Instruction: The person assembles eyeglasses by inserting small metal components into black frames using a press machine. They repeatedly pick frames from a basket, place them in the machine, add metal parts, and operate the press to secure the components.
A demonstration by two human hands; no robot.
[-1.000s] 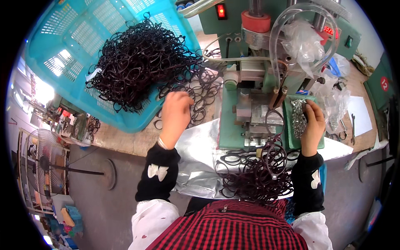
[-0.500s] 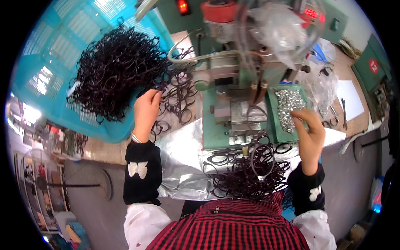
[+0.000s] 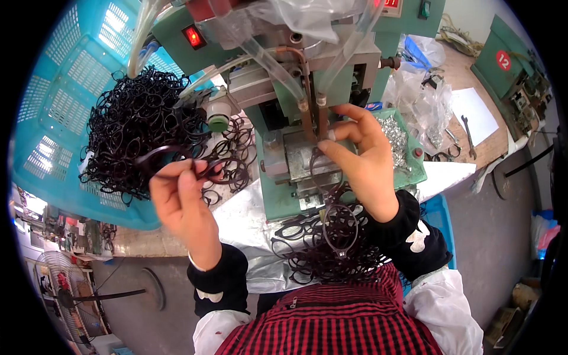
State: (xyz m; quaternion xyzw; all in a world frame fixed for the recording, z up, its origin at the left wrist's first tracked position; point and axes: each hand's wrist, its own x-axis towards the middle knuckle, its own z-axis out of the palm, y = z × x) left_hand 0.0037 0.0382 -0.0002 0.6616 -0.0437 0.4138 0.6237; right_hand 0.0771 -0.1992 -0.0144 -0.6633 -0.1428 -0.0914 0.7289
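My left hand pinches a dark eyeglass frame by its middle, in front of the basket's heap. My right hand is at the machine's metal jig, thumb and forefinger closed together just beside the two upright rods. What those fingertips hold, if anything, is too small to make out. Below them another eyeglass frame hangs at the jig's front. Right of the jig, a green tray holds many small shiny metal pieces, partly behind my right hand.
A blue basket at the left bears a large heap of dark frames. More frames pile up in front of me, beside silver foil. Plastic bags, a wrench and white paper lie on the right.
My left hand has come away from the heap with an eyeglass frame. My right hand has gone from the tray of metal pieces leftward to the jig. The view has shifted.
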